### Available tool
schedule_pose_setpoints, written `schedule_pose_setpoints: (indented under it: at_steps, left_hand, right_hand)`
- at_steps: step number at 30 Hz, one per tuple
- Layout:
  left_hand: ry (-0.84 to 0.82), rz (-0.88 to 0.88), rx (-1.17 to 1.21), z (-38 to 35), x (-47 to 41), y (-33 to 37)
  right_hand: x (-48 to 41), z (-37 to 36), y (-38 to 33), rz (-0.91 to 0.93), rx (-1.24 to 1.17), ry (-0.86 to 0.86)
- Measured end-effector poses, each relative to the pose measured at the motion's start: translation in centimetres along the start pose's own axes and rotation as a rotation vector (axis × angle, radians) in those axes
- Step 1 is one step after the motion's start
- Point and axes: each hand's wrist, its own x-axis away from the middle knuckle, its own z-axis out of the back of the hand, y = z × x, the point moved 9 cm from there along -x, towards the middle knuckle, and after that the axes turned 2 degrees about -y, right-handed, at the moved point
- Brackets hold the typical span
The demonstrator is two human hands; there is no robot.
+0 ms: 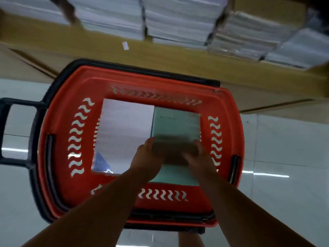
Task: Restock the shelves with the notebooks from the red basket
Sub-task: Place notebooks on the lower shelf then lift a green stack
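Two hands reach into the red basket [58,111] on the floor [284,148]: left hand [147,157] and right hand [197,157] meet over the pale green notebook [176,122] by its right wall, beside a white notebook [124,129]; blur hides whether either grip is spread or pinching.

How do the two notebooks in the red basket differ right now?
The lavender notebook lies untouched at left; the mint-green notebook has the left hand and right hand on it. Lavender shows a blue corner, mint-green none. Both lie flat in the basket.
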Motion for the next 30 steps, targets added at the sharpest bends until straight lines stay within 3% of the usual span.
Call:
schedule_pose_setpoints:
  at_steps: [6,16,26,30]
  left_hand:
    - [0.077,-0.014,0.068,-1.4,-0.2,-1.2]
    - [-0.003,0.059,-0.226,-3.7,0.4,-0.6]
    - [0.187,0.107,0.033,-2.8,-1.4,-0.5]
    - [0.178,0.106,0.106,-2.5,-1.7,-2.0]
  right_hand:
    - [-1.4,-1.6,1.7,0.022,-0.048,0.024]
    - [-2.4,-0.4,3.2,-0.106,0.103,0.073]
    - [-2.8,-0.4,2.7,-0.161,0.115,0.093]
    - [-2.1,-0.1,1.5,-0.121,0.056,0.151]
